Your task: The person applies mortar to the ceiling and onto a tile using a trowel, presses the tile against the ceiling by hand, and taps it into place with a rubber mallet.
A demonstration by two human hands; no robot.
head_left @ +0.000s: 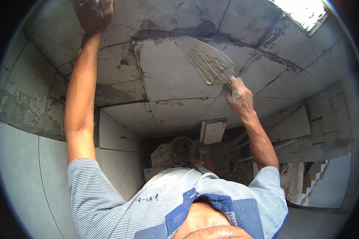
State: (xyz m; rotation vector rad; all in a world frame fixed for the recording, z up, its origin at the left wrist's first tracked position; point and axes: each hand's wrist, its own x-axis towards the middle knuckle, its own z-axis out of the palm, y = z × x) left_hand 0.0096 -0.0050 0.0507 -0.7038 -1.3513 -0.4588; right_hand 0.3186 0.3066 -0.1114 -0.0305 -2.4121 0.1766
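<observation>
Large pale-grey rectangular tiles (159, 71) already cover much of the wall, smeared joints and a rough dark-grey patch (121, 95) look unfinished, and the right hand (240, 98) grips a mortar-coated, leaf-shaped grey trowel (209, 63) before them, the cropped left hand's (94, 16) hold unclear.

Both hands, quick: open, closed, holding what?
Left hand: raised, cut off by the picture's top edge; open or closed can't be told.
Right hand: closed, holding a mortar-smeared trowel.
</observation>
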